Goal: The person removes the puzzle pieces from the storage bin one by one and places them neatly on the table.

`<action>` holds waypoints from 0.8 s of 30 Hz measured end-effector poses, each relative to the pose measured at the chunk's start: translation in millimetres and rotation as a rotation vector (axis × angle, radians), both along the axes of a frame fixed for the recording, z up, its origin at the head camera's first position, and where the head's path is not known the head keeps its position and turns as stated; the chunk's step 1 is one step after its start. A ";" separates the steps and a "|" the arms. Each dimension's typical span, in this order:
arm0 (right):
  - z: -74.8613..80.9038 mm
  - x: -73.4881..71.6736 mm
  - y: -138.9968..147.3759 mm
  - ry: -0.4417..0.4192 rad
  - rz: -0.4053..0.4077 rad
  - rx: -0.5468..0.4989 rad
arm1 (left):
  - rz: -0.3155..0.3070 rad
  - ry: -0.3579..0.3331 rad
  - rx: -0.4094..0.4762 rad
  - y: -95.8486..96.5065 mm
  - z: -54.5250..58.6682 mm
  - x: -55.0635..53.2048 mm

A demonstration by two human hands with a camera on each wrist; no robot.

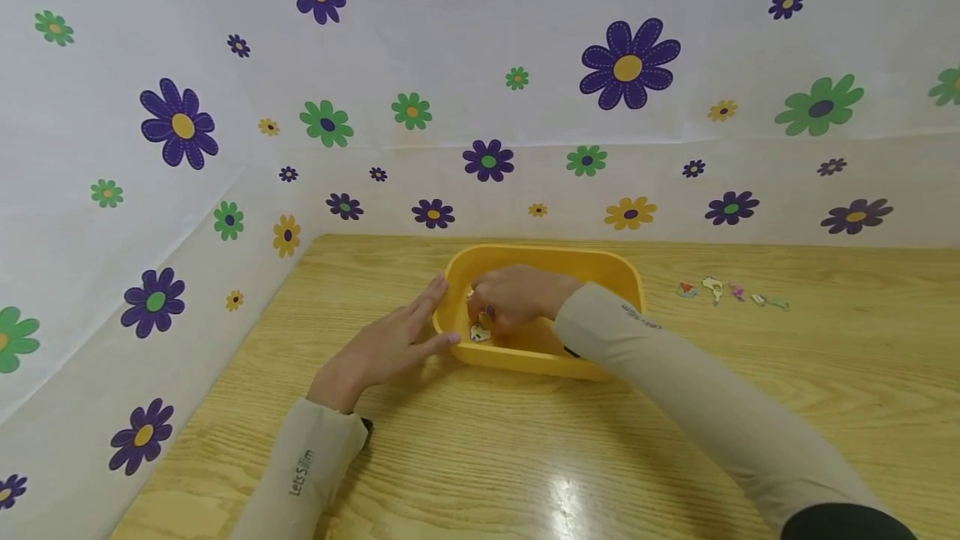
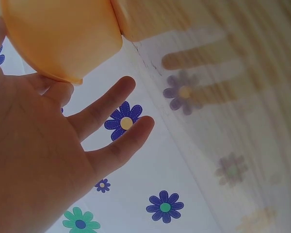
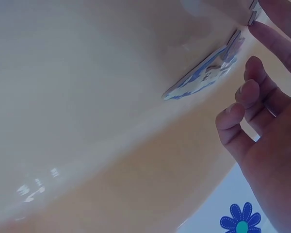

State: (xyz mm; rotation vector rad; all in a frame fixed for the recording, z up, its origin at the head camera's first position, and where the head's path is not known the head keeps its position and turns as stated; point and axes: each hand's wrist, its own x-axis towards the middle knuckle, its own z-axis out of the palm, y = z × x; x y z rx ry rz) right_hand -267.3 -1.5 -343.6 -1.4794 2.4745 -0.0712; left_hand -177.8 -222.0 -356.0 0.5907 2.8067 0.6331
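A yellow plastic basin [image 1: 517,362] stands on the wooden table. My left hand [image 1: 386,348] touches its left end, thumb on the near rim and fingers along the outer wall; in the left wrist view two fingers extend away from the basin wall [image 2: 58,39]. My right hand [image 1: 517,294] reaches inside at the left end. There, its fingertips meet a small flat piece [image 3: 253,13]; whether they pinch it is unclear. Its other fingers are bent. Another flat printed cut-out [image 3: 208,73], white and blue, lies on the basin floor. One cut-out [image 1: 480,332] shows below the right hand.
Several small flat cut-outs lie in a row right of the basin, among them a red and blue one [image 1: 686,290], a cream one [image 1: 712,288] and a pink one [image 1: 738,292]. A flower-printed sheet [image 1: 480,107] hangs behind the table [image 1: 465,448] and along its left side.
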 end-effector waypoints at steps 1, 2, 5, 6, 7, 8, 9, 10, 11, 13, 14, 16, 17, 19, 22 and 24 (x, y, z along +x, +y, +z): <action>0.0 -0.2 -1.2 0.000 0.010 -0.003 | 0.000 0.000 0.000 -0.1 0.1 0.1; -0.1 -0.3 -2.2 0.002 0.020 -0.003 | -0.001 0.000 0.001 -0.1 0.3 0.2; -0.2 -0.1 -4.9 0.006 0.031 -0.002 | -0.001 -0.003 0.002 0.1 0.8 0.5; -0.1 0.2 -5.6 0.008 0.032 -0.001 | -0.001 -0.004 0.002 0.1 0.9 0.6; 0.0 0.5 -6.2 0.007 0.031 0.002 | 0.001 -0.007 0.003 0.1 1.0 0.6; -0.1 0.7 -6.7 0.009 0.031 0.003 | 0.002 -0.008 0.001 0.1 1.0 0.6; -0.2 1.0 -7.0 0.009 0.030 0.004 | 0.004 -0.010 -0.001 0.0 1.0 0.6; -0.3 1.3 -7.5 0.013 0.029 0.006 | 0.006 -0.010 -0.003 -0.2 0.9 0.5; -0.2 1.6 -7.8 0.014 0.027 0.008 | 0.006 -0.010 -0.003 -0.3 0.8 0.4; -0.4 2.1 -8.4 0.021 0.023 0.012 | 0.007 -0.011 -0.003 -0.5 0.5 0.2; -0.3 2.4 -8.5 0.025 0.020 0.013 | 0.006 -0.012 -0.003 -0.6 0.3 0.1; -0.5 3.0 -9.0 0.033 0.015 0.020 | 0.007 -0.013 -0.002 -0.7 0.1 0.0; -0.5 3.3 -9.1 0.036 0.013 0.022 | 0.007 -0.015 0.000 -0.5 0.2 -0.1; -0.4 3.9 -9.3 0.040 0.010 0.026 | 0.008 -0.017 0.001 -0.3 0.3 -0.2; -0.5 4.8 -9.8 0.033 0.007 0.028 | 0.005 -0.018 0.005 0.0 0.9 -0.3; -0.5 5.2 -10.5 0.016 0.006 0.017 | -0.001 -0.015 0.003 -0.3 1.3 -0.2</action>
